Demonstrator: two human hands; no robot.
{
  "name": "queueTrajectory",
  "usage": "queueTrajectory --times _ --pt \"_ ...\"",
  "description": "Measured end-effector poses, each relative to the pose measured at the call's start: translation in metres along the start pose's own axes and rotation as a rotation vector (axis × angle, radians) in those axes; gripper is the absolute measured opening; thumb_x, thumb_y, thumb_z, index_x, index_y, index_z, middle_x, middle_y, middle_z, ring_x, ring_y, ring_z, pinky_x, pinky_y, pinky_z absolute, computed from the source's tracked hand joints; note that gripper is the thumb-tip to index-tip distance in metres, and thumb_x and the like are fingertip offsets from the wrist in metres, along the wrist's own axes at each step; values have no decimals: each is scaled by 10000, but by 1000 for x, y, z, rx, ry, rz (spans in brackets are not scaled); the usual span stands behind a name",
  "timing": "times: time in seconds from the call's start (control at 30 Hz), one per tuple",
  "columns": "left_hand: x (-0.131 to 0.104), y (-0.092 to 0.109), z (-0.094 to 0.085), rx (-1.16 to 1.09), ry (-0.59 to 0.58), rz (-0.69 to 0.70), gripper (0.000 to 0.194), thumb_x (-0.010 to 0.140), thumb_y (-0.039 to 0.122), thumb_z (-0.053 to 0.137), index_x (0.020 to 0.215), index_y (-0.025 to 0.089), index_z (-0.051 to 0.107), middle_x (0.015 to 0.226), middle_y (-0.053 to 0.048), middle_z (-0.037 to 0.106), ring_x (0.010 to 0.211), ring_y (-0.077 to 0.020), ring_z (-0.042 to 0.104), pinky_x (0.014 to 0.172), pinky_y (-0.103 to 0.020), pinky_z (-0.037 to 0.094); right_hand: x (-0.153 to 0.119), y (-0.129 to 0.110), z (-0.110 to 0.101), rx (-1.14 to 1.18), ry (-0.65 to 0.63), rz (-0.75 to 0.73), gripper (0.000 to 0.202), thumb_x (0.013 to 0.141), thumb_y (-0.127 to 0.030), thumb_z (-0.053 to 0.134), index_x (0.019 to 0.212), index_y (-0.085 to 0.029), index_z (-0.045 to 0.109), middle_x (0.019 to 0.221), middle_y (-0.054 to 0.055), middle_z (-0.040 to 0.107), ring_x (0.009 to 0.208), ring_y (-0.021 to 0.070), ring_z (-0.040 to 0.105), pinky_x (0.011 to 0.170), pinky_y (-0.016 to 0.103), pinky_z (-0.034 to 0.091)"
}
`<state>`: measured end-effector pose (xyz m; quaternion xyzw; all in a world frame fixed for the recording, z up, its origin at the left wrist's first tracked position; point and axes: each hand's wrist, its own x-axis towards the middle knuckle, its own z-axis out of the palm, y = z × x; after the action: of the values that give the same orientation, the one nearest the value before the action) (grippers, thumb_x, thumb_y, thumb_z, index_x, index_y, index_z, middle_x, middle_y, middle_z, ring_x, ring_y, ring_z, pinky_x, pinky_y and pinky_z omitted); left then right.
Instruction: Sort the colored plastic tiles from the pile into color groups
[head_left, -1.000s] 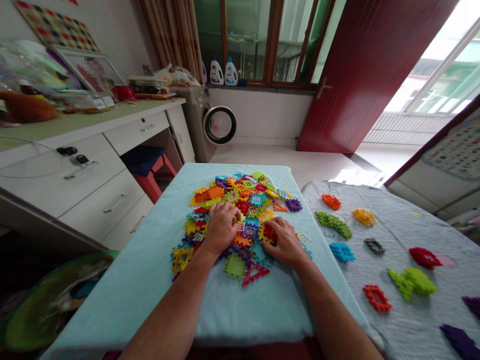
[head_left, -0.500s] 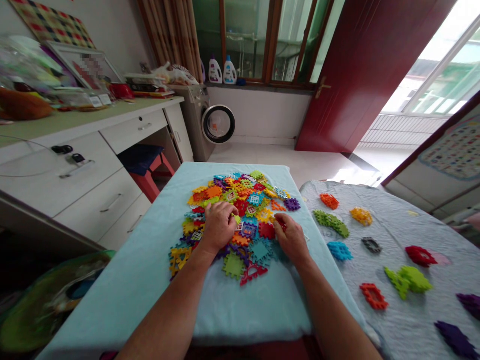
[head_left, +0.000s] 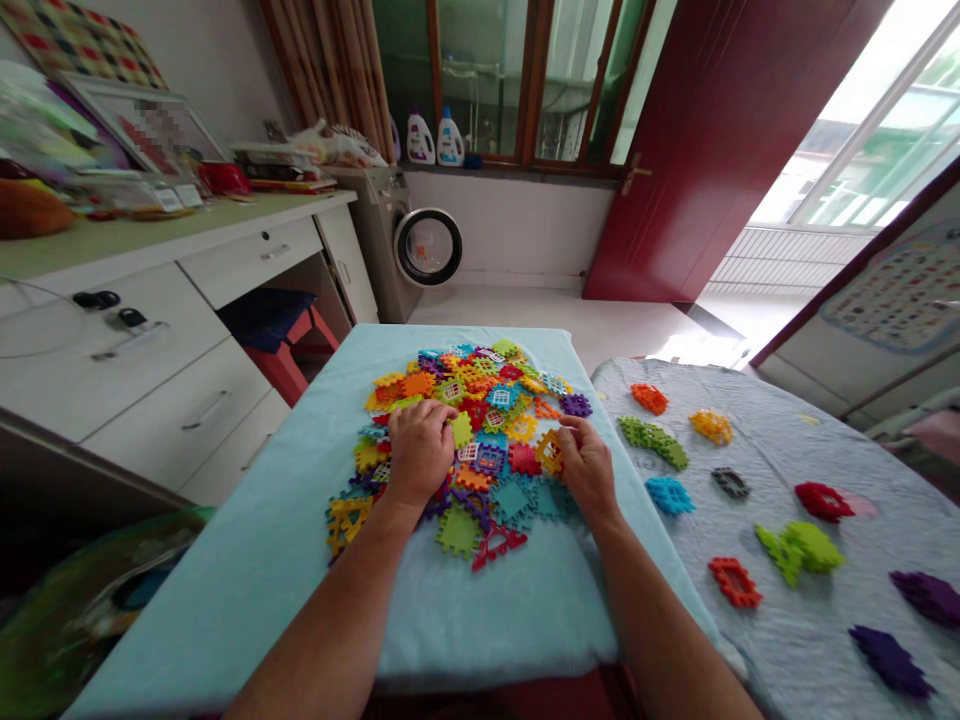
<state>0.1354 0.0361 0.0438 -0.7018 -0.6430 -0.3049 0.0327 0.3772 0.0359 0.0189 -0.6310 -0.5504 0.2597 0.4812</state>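
Note:
A heap of colourful plastic building pieces with toothed edges lies on the light-blue cloth of the table. My left hand is over the heap's left part, its fingers closed on a lime-green building piece. At the heap's right side, my right hand pinches a yellow building piece with an opening in it between thumb and fingers. Under and around the hands lie a red piece, a purple window piece and a teal square. The left palm hides part of the heap.
On the grey-blue cloth to the right sit separate piles by colour: orange, green, yellow, blue, red and purple. A desk with drawers and a stool stand at left; a washing machine's door hangs open.
The yellow piece now shows clearly in my right hand, over the red piece. My left hand's green piece is more in sight. The whole view has shifted slightly.

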Motion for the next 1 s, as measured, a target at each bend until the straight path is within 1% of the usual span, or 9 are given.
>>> queueTrajectory --times 0.07,0.17,0.33,0.43,0.53,0.6,0.7,0.83,1.0 --pt "0 -1 1 24 -2 -5 238 848 171 515 1001 227 689 1106 -95 691 1094 -299 586 994 -502 386 0 0 0 -35 1 -10 408 890 -496 475 1063 -185 673 746 25 699 648 191 608 619 299 433" --pt "0 -2 2 57 -9 -8 266 860 195 518 1050 216 704 1165 -110 681 1132 -319 571 1007 -521 379 0 1 0 -54 -13 -22 419 895 -498 468 1081 -184 674 814 43 727 701 202 639 656 308 452" --pt "0 -2 2 69 -9 -4 269 867 202 512 1042 227 715 1177 -108 684 1151 -321 560 1023 -520 367 1 4 0 -23 -23 -37 403 852 -494 518 1068 -190 672 932 73 750 804 227 675 733 338 504" --pt "-1 0 0 56 -13 6 280 860 185 515 1053 244 709 1176 -95 694 1157 -315 558 1030 -524 361 2 9 1 35 -57 -63 362 811 -395 500 1066 -193 658 959 78 754 839 231 683 777 357 522" --pt "-3 1 -1 39 -15 21 304 858 159 515 1068 273 704 1175 -67 716 1186 -311 549 1087 -564 304 3 13 3 50 -81 -103 428 706 -272 477 1091 -195 647 981 75 751 866 229 685 819 371 531" --pt "-4 1 0 38 -6 32 310 870 155 505 1069 285 705 1159 -61 734 1190 -310 553 1122 -602 247 3 14 3 14 -56 -122 476 657 -236 471 1096 -195 652 981 74 744 881 231 680 842 378 530" --pt "-4 0 2 47 3 45 296 884 165 504 1061 292 705 1125 -67 752 1166 -307 575 1134 -634 214 5 14 2 -21 8 -114 476 653 -227 468 1086 -184 663 957 79 732 868 235 668 864 392 524" --pt "-3 0 2 33 -5 46 262 865 173 543 1046 283 699 1083 -64 762 1122 -296 609 1129 -635 234 8 12 -3 47 48 -49 444 698 -267 495 1102 -174 653 910 68 723 816 224 654 823 377 525" --pt "-2 5 -3 -33 46 69 191 879 222 555 1009 264 689 1082 -60 757 1114 -282 628 1164 -626 207 12 14 -4 287 7 78 416 724 -345 552 1099 -180 621 872 43 695 734 191 633 688 321 523"
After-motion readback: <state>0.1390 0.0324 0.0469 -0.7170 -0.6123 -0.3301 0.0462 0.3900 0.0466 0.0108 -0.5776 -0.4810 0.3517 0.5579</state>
